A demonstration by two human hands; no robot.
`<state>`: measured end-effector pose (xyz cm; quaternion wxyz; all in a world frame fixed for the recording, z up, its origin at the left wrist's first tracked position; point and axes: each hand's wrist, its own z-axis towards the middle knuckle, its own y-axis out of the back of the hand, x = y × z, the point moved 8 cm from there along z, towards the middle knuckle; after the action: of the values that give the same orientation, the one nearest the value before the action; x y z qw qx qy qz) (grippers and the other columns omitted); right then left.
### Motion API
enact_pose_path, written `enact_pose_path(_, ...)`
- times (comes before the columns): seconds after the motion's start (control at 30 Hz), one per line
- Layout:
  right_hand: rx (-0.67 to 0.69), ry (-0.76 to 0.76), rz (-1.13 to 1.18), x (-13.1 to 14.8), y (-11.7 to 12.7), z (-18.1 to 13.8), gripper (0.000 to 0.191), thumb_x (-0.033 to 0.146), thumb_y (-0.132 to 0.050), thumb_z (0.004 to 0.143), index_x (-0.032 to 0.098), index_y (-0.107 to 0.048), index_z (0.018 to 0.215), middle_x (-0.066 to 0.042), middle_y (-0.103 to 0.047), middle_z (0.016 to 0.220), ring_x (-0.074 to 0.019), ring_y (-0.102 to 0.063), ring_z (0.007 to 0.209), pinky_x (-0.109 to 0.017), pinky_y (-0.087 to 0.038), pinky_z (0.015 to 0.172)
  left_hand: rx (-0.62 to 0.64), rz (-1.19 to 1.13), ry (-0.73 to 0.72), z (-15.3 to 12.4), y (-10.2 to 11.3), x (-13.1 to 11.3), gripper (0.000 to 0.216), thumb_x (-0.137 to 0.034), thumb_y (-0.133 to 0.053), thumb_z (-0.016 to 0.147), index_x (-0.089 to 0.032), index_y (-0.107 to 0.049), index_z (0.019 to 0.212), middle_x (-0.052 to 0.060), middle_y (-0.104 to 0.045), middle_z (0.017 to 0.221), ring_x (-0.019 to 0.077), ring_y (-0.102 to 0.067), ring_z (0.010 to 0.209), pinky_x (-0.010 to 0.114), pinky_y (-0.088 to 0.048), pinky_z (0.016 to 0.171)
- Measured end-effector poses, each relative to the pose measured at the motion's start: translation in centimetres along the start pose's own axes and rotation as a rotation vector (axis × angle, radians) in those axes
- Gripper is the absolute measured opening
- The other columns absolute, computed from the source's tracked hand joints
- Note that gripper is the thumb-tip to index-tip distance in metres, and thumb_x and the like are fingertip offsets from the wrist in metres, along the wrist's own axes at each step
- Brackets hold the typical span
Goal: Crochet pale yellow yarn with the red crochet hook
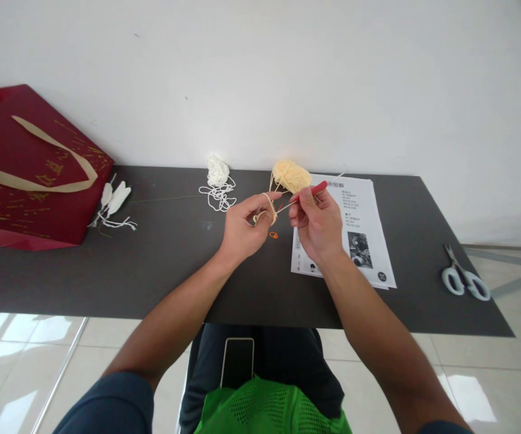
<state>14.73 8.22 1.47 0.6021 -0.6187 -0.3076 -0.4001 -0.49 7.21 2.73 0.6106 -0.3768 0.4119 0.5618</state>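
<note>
Pinched in my right hand (318, 223) is a crochet hook (318, 188) with a red handle, its metal shaft pointing left. My left hand (249, 224) is closed on pale yellow yarn (269, 205), which loops over the fingers and meets the hook's tip between both hands. Just behind the hands lies the yellow yarn ball (291, 175), with strands running from it toward my left hand. A small orange stitch marker (273, 235) rests on the dark table below the fingers. The exact stitches are too small to make out.
Printed sheets (377, 241) lie under my right hand. White-handled scissors (465, 277) are near the table's right end. White yarn (218, 172) sits by the wall, white tasselled pieces (118, 199) beside a red gift bag (38, 175). A phone (237, 363) rests on my lap.
</note>
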Motion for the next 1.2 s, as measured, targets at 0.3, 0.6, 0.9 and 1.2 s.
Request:
enact_pose_path(0.3, -0.003, -0.248, 0.290, -1.6, -0.4, -0.3, 0.015, 0.027, -0.082, 0.083, 0.016, -0.072, 0.083, 0.001, -0.077, 0.080, -0.0034, -0.070, 0.064, -0.006, -0.059, 0.060, -0.035, -0.330, 0.207, 0.4, -0.2, 1.2, 0.037, -0.021, -0.082, 0.073, -0.024, -0.078, 0.110, -0.001, -0.070, 0.078, 0.0101, -0.060, 0.068, 0.024, -0.049, 0.066)
enact_pose_path(0.6, 0.039, -0.258, 0.353, -2.0, -1.4, -1.2, 0.016, 0.026, -0.083, 0.082, 0.018, -0.069, 0.079, 0.000, -0.079, 0.089, -0.0059, -0.076, 0.076, -0.008, -0.062, 0.076, -0.085, -0.390, 0.292, 0.2, -0.2, 2.0, 0.022, -0.020, -0.085, 0.070, -0.020, -0.079, 0.091, 0.000, -0.072, 0.074, 0.0065, -0.053, 0.059, 0.021, -0.041, 0.057)
enact_pose_path(0.9, -0.003, -0.237, 0.334, -2.2, -0.9, -0.8, 0.028, 0.033, -0.092, 0.070, 0.022, -0.068, 0.077, 0.002, -0.080, 0.084, -0.0082, -0.078, 0.078, -0.012, -0.065, 0.075, -0.049, -0.406, 0.301, 0.2, -0.5, 1.9, 0.026, -0.019, -0.083, 0.070, -0.021, -0.080, 0.096, 0.001, -0.074, 0.081, 0.0075, -0.054, 0.063, 0.021, -0.042, 0.059)
enact_pose_path(1.2, -0.011, -0.213, 0.136, -2.2, -0.4, -0.8, 0.026, 0.045, -0.084, 0.079, 0.023, -0.070, 0.084, 0.004, -0.075, 0.085, -0.0060, -0.066, 0.066, -0.017, -0.057, 0.060, -0.036, -0.475, 0.302, 0.3, -0.6, 1.7, 0.026, -0.026, -0.083, 0.074, -0.022, -0.080, 0.099, 0.000, -0.067, 0.070, 0.0078, -0.045, 0.056, 0.024, -0.029, 0.051)
